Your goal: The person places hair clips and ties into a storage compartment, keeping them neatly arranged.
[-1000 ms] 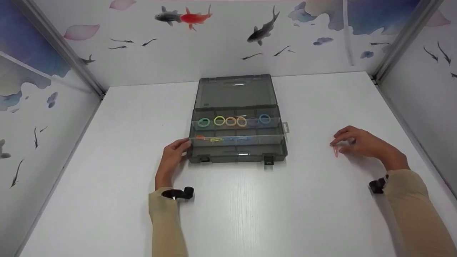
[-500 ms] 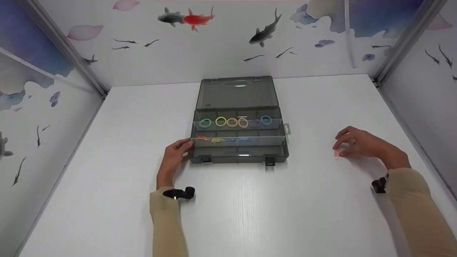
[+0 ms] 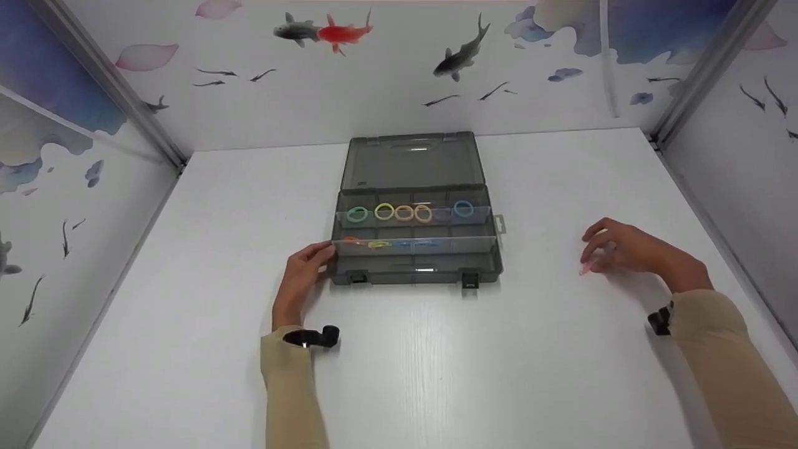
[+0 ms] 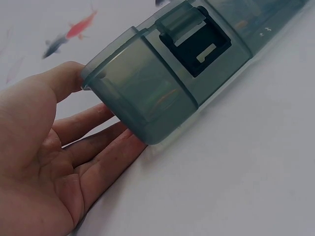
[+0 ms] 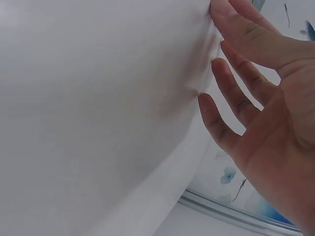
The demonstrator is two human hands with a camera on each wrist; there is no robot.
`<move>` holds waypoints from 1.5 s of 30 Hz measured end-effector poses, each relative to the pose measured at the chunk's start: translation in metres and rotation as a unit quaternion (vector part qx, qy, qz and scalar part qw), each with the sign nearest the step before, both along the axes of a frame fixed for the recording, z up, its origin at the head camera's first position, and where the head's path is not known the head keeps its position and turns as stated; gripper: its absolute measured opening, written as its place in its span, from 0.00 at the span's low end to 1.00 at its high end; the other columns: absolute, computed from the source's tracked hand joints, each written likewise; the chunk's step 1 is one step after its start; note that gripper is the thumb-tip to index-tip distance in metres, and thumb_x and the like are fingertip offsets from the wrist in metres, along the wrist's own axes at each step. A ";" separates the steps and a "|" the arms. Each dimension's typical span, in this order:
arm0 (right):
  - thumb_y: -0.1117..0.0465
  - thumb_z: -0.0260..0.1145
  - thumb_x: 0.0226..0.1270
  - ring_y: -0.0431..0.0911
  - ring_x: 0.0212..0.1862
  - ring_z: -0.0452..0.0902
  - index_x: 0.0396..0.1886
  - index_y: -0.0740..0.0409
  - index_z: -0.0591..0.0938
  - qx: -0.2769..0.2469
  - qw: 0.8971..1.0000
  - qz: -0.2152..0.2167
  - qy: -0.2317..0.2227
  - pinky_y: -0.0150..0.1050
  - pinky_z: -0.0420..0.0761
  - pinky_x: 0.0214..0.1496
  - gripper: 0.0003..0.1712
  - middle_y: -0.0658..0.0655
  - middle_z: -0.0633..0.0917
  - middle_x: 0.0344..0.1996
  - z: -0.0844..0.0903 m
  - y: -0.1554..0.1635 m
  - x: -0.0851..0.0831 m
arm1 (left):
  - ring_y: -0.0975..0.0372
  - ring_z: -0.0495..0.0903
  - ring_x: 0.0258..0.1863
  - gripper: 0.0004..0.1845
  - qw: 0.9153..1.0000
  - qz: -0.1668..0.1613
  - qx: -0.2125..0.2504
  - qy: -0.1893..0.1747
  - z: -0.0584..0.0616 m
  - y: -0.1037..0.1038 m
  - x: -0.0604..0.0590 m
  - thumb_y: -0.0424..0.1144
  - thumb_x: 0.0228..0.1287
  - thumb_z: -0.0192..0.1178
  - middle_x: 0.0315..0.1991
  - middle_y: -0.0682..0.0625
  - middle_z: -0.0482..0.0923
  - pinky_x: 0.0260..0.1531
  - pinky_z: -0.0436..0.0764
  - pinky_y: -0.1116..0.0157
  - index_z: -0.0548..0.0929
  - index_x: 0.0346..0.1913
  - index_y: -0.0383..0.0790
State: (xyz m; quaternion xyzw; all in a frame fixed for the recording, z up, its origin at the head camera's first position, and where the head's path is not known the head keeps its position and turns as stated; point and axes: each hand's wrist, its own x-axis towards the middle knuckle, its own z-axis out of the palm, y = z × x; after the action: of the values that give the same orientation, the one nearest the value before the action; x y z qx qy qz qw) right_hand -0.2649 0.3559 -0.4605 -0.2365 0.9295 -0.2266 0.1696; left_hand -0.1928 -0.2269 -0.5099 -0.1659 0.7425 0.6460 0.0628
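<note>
Grey storage box (image 3: 414, 249) sits centre of frame on the white desk (image 3: 436, 362), lid open & laid flat toward the back wall. Back row holds coloured rings (image 3: 409, 212); front row has a few small coloured bits, too small to tell what. Left hand (image 3: 301, 279), lower left of centre, rests against the box's left front corner, fingers straight, thumb on the wall — grip open, just bracing. Right hand (image 3: 623, 249), right of frame, well apart from the box, fingertips down on the desk at a small pink clip (image 3: 586, 268); fingers relaxed in the wrist view, nothing held.
</note>
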 end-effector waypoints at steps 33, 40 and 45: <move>0.59 0.71 0.67 0.61 0.66 0.70 0.41 0.57 0.86 -0.075 0.995 -0.039 0.053 0.61 0.74 0.63 0.08 0.63 0.79 0.61 0.010 -0.032 -0.001 | 0.53 0.74 0.65 0.24 1.000 -0.007 -0.009 0.010 -0.003 0.003 0.000 0.50 0.73 0.59 0.67 0.44 0.75 0.67 0.72 0.54 0.77 0.67 0.43; 0.58 0.71 0.67 0.58 0.64 0.74 0.43 0.56 0.86 -0.114 0.988 -0.038 0.097 0.58 0.76 0.60 0.09 0.60 0.81 0.59 0.029 -0.066 -0.004 | 0.53 0.73 0.66 0.25 1.000 -0.001 -0.017 0.009 -0.001 0.003 0.000 0.50 0.72 0.59 0.68 0.44 0.74 0.68 0.72 0.53 0.77 0.67 0.43; 0.59 0.72 0.65 0.57 0.63 0.74 0.41 0.56 0.87 -0.127 0.985 -0.038 0.107 0.59 0.75 0.61 0.08 0.59 0.81 0.59 0.041 -0.087 -0.008 | 0.53 0.74 0.66 0.24 1.000 0.001 -0.014 0.008 0.000 0.003 0.002 0.49 0.72 0.59 0.67 0.45 0.75 0.67 0.72 0.54 0.78 0.66 0.43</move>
State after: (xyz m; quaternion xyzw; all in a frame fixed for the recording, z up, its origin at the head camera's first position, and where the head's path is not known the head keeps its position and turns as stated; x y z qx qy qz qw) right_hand -0.2726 0.2687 -0.4192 -0.2434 0.9143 -0.3225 0.0295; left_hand -0.1912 -0.2243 -0.5103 -0.1622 0.7519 0.6368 0.0539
